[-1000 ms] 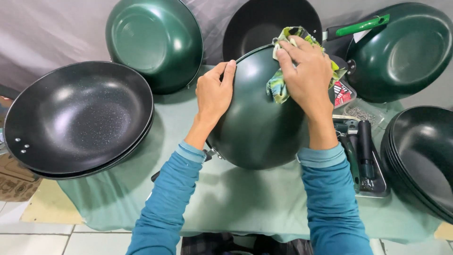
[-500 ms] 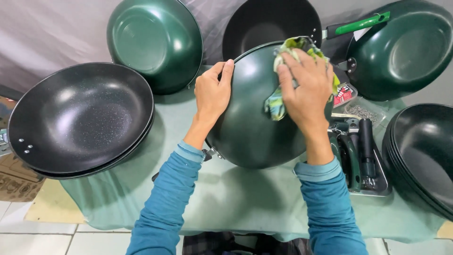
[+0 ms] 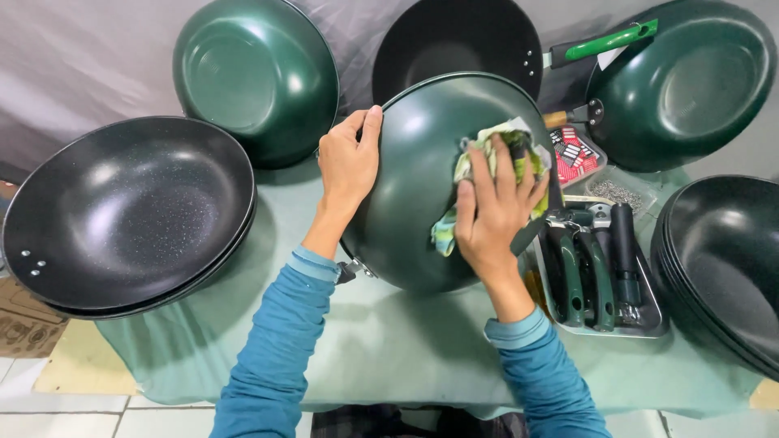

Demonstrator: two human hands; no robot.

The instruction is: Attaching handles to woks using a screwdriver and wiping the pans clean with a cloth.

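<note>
Wok [image 3: 422, 162] tilted; right hand [image 3: 495, 215] presses cloth [image 3: 487, 150], handle apparently hidden.

Green-clothed table [image 3: 389, 341]; stacked black woks [image 3: 122, 215]; metal tray [image 3: 641, 324] of handles.
</note>
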